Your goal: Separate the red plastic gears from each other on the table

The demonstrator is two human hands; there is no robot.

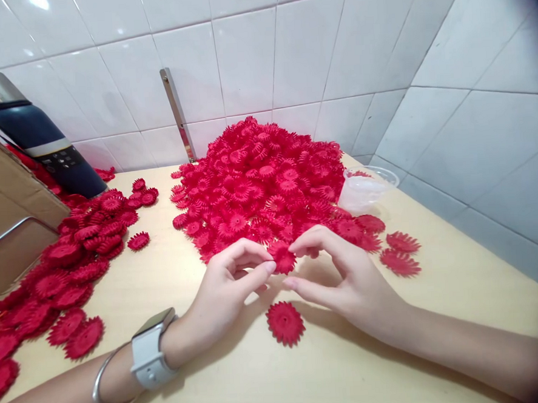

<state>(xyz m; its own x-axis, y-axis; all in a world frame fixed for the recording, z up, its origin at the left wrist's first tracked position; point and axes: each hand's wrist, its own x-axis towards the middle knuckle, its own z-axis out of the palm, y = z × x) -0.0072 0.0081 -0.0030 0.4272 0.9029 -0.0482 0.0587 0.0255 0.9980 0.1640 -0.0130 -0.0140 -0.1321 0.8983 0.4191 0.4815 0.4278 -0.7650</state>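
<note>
Between my hands, above the table, is a small red flower-shaped piece with a fringed, petal-like edge. My left hand pinches its left edge between thumb and forefinger. My right hand is at the piece's right side, its forefinger touching or nearly touching the upper right edge. The right thumb stays apart below, with a gap to the forefinger. A flat, round red piece with a toothed rim lies on the table just below both hands. Right behind them rises a large heap of similar red pieces.
More toothed red pieces spread along the left beside a cardboard box and a dark blue bottle. A clear plastic cup lies right of the heap. A metal strip leans on the tiled wall.
</note>
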